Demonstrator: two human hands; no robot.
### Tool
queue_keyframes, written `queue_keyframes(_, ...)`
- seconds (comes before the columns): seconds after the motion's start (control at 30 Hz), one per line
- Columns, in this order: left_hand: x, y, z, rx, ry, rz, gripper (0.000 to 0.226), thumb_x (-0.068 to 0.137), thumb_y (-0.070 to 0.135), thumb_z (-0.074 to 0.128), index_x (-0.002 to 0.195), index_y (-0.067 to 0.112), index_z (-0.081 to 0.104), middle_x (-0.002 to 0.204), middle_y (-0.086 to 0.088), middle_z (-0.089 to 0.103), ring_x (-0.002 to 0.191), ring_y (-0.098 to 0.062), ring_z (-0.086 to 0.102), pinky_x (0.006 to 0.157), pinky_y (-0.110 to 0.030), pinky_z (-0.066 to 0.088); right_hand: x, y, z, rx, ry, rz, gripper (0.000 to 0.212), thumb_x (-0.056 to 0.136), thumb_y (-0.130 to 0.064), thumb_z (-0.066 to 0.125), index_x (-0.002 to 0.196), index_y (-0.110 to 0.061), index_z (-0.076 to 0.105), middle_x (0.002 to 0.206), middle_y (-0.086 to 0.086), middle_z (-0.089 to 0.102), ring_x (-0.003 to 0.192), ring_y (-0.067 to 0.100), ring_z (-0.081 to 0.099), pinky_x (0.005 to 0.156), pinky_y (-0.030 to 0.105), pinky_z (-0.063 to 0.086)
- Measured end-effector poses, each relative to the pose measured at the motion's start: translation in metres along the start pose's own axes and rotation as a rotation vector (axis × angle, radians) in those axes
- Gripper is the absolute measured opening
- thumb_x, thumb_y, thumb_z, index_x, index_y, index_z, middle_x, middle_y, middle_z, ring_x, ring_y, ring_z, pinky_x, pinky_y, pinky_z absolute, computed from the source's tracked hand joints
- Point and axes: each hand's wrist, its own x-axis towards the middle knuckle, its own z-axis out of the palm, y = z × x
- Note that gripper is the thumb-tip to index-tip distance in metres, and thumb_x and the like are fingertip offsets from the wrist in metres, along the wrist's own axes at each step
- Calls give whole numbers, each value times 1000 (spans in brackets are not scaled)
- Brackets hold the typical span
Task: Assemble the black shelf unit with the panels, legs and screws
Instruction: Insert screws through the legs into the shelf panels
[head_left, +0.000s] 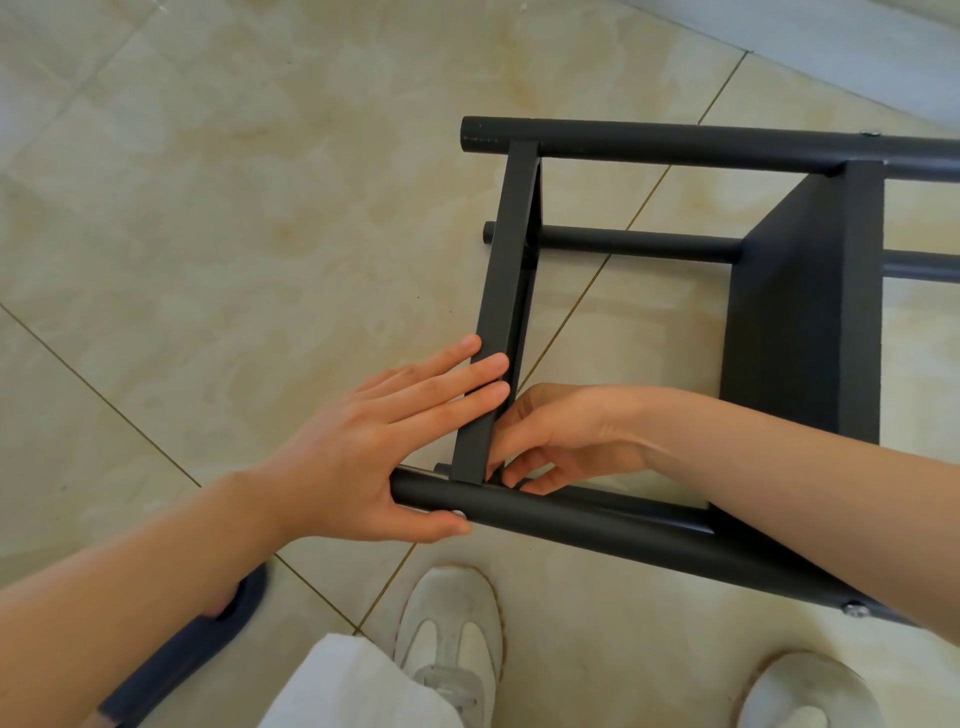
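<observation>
The black shelf unit lies on its side on the tiled floor. Its end panel (506, 270) stands edge-up between the far leg tube (675, 145) and the near leg tube (597, 525). A second panel (805, 312) sits further right. My left hand (374, 447) rests flat against the end panel's outer face, thumb on the near leg next to a screw head (458, 514). My right hand (561, 436) reaches inside the frame, fingers pinched at the joint of panel and near leg; what they hold is hidden. Another screw (854, 609) shows on the near leg.
Two lower leg tubes (639, 244) run beneath the frame. My white shoes (452, 639) stand just below the near leg. A dark blue slipper (197, 644) lies at the lower left. A pale wall base (831, 47) crosses the upper right.
</observation>
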Motion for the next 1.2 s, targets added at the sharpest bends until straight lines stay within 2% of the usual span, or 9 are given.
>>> queue_keyframes(0.3, 0, 0, 0, 8, 3, 3, 84, 87, 55, 66, 149, 6, 38, 161, -9, 30, 153, -27, 19, 120, -30, 26, -4, 0, -5, -24, -10, 3, 12, 90, -16, 68, 97, -9, 75, 91, 2, 72, 86, 15, 57, 82, 29, 49)
queue_keyframes(0.43, 0, 0, 0, -5, 0, 0, 83, 88, 56, 65, 149, 6, 38, 161, -9, 31, 153, -27, 20, 121, -31, 26, -1, -1, -2, -4, 7, -9, 18, 91, -14, 67, 105, -5, 73, 91, 3, 70, 82, 14, 58, 80, 28, 50)
queue_keyframes(0.57, 0, 0, 0, -14, -2, -6, 83, 89, 56, 64, 149, 6, 37, 161, -9, 30, 153, -27, 20, 120, -32, 27, 0, -1, 0, -4, 4, -23, 10, 91, -13, 66, 97, -9, 73, 87, 3, 69, 79, 14, 58, 78, 27, 50)
queue_keyframes(0.73, 0, 0, 0, -18, 4, -6, 82, 90, 57, 62, 149, 6, 37, 161, -9, 31, 153, -27, 20, 121, -32, 27, -2, 0, -4, -30, 3, -11, 20, 89, -19, 69, 102, -4, 74, 88, 2, 71, 80, 14, 56, 82, 29, 49)
queue_keyframes(0.83, 0, 0, 0, -24, 2, -6, 82, 90, 57, 62, 149, 7, 37, 161, -9, 31, 153, -27, 20, 120, -32, 27, 1, 0, -2, -8, 20, -24, 23, 90, -15, 68, 107, -1, 72, 89, 3, 70, 78, 14, 57, 82, 30, 50)
queue_keyframes(0.93, 0, 0, 0, -20, 0, -4, 83, 89, 56, 64, 149, 6, 37, 162, -9, 30, 153, -27, 20, 121, -32, 27, 2, -1, 2, 7, 31, -50, 16, 91, -13, 67, 103, -5, 73, 87, 4, 68, 75, 13, 56, 80, 29, 50)
queue_keyframes(1.07, -1, 0, 0, -20, 3, -3, 83, 88, 55, 65, 149, 6, 37, 162, -8, 30, 153, -27, 20, 120, -32, 27, 1, 0, 1, -24, 44, -39, 22, 90, -16, 67, 105, 0, 72, 85, 2, 69, 75, 13, 55, 80, 29, 50)
queue_keyframes(1.2, -1, -1, 1, -31, 0, -3, 85, 87, 54, 67, 150, 7, 36, 162, -8, 30, 152, -29, 20, 119, -39, 31, -3, -1, -3, 3, -10, -41, 12, 91, -15, 67, 93, -6, 74, 80, 1, 70, 72, 12, 54, 81, 29, 49)
